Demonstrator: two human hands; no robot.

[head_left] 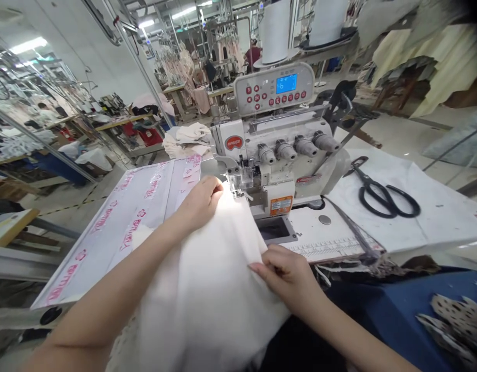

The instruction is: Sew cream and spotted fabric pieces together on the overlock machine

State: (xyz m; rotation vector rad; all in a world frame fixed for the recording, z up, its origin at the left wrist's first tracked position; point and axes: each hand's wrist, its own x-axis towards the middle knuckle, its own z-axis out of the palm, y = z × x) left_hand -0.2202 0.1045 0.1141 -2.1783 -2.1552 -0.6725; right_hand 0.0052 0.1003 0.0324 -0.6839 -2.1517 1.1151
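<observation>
White fabric point(219, 279) hangs from the needle area of a sewing machine point(238, 132) down over the table's front edge. Close to the lit presser foot point(237, 193), my left hand point(202, 202) is closed on the fabric's upper left part, fingers bent. Lower down, my right hand point(287, 271) pinches the right edge of the same fabric between thumb and fingers. The cloth runs between both hands in soft folds. Its lower end drops out of view.
Black scissors point(385, 199) lie on the white-covered right side. A board with pink print point(126, 217) extends left. Behind it sits a cream cloth pile point(188, 138). Large thread cones point(276, 31) stand above the machine. A blue container point(428, 320) with fabric scraps is at lower right.
</observation>
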